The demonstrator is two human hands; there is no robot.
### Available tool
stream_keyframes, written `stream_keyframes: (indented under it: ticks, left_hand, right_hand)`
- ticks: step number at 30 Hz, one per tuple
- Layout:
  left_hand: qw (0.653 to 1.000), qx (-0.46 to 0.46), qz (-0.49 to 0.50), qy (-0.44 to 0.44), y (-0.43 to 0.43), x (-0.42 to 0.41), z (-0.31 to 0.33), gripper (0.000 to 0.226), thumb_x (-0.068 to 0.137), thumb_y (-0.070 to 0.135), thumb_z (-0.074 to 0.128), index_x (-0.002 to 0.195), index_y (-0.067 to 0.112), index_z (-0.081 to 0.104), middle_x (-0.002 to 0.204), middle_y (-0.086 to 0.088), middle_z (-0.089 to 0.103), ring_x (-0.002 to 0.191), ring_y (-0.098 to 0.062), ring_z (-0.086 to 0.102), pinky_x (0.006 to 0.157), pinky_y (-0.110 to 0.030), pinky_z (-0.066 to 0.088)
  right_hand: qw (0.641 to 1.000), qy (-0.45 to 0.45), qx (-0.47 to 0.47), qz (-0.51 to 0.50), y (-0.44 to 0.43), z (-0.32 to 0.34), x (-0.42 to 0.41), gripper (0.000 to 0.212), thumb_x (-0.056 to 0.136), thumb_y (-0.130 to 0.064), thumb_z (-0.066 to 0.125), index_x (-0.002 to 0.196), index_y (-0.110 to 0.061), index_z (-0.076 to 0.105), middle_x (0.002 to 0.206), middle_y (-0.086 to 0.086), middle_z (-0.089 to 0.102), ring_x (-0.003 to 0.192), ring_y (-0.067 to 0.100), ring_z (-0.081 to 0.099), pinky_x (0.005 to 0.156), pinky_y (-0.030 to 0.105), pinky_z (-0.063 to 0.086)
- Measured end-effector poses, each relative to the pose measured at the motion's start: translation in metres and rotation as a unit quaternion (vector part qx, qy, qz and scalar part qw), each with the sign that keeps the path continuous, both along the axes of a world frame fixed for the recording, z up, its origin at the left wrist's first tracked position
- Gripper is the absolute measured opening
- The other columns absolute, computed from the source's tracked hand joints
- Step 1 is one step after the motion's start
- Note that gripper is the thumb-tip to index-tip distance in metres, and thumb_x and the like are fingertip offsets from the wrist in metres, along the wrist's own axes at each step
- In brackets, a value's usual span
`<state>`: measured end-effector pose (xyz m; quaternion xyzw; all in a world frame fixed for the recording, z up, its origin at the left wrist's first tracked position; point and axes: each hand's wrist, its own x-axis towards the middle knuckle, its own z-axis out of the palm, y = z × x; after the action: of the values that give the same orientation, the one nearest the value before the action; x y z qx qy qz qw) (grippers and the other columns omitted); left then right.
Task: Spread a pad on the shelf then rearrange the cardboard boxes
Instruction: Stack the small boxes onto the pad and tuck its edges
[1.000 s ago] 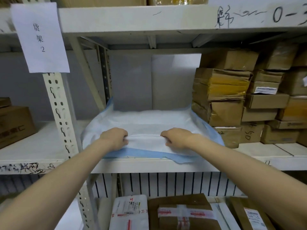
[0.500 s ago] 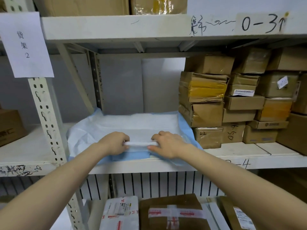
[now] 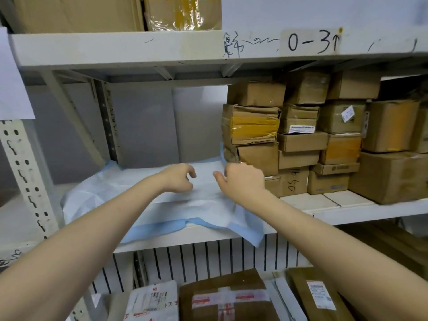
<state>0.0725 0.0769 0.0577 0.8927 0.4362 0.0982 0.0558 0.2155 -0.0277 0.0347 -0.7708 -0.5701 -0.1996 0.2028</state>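
A white pad (image 3: pixel 162 209) with a blue border lies on the left part of the white shelf (image 3: pixel 347 212), still creased. Its front right corner hangs over the shelf's front edge. My left hand (image 3: pixel 179 178) and my right hand (image 3: pixel 239 181) hover side by side just above the pad's middle, fingers loosely curled, holding nothing. Right of the pad stands a stack of brown cardboard boxes (image 3: pixel 252 126), touching the pad's raised right edge. More boxes (image 3: pixel 340 147) fill the shelf further right.
A perforated metal upright (image 3: pixel 23 181) stands at the left. The upper shelf board (image 3: pixel 139 49) carries more boxes and handwritten marks. Below, taped parcels (image 3: pixel 222 297) and a white mail bag (image 3: pixel 152 302) lie on the lower level.
Both hands have let go of the fold they pinched at the pad's front and have risen further back over the pad. The camera has swung to the right.
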Motion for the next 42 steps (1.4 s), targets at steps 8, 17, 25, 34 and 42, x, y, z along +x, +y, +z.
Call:
stream_keyframes:
  ticks: [8,17,25,34,42]
  left_hand:
    - [0.949,0.076,-0.102,-0.289,-0.021,0.05,0.068,0.049,0.088,0.009,0.054,0.136,0.012,0.046,0.134,-0.008,0.052,0.121,-0.022,0.051,0.091,-0.025,0.04]
    - [0.941,0.033,-0.181,-0.285,-0.018,0.089,0.077,0.068,0.079,0.024,0.06,0.141,0.03,0.035,0.134,-0.009,0.045,0.111,-0.024,0.055,0.09,-0.035,0.054]
    - [0.925,0.029,-0.212,-0.314,-0.019,0.092,0.069,0.064,0.078,0.019,0.062,0.137,0.029,0.038,0.129,-0.004,0.05,0.113,-0.021,0.054,0.091,-0.036,0.054]
    - [0.866,-0.088,-0.067,-0.488,-0.008,0.064,0.071,0.065,0.091,0.012,0.055,0.147,0.011,0.023,0.138,-0.008,0.047,0.12,-0.023,0.051,0.096,-0.033,0.044]
    - [0.685,-0.27,-0.057,-0.674,0.015,-0.009,0.045,0.03,0.095,0.016,0.044,0.123,0.015,0.055,0.11,-0.001,0.066,0.106,-0.02,0.063,0.089,-0.036,0.045]
  right_hand:
    - [0.894,0.199,0.4,-0.033,0.005,0.105,0.072,0.073,0.085,-0.052,0.061,0.139,-0.014,0.032,0.14,0.01,0.037,0.125,0.024,0.041,0.092,0.034,0.045]
    - [0.938,0.188,0.244,-0.156,0.037,0.134,0.075,0.098,0.067,-0.078,0.06,0.143,-0.023,0.031,0.147,0.019,0.024,0.135,0.038,0.025,0.103,0.047,0.034]
    - [0.909,0.166,0.372,-0.087,0.028,0.133,0.071,0.08,0.063,-0.058,0.072,0.127,-0.023,0.04,0.133,0.014,0.037,0.124,0.034,0.037,0.099,0.044,0.039]
    - [0.877,0.204,0.385,0.202,0.009,0.124,0.035,0.062,0.065,-0.041,0.082,0.116,-0.03,0.049,0.121,0.001,0.041,0.112,0.014,0.044,0.091,0.018,0.039]
    - [0.878,0.226,0.298,0.3,0.022,0.095,-0.022,0.059,0.067,-0.044,0.081,0.115,-0.026,0.052,0.112,0.001,0.05,0.097,0.004,0.048,0.087,0.016,0.04]
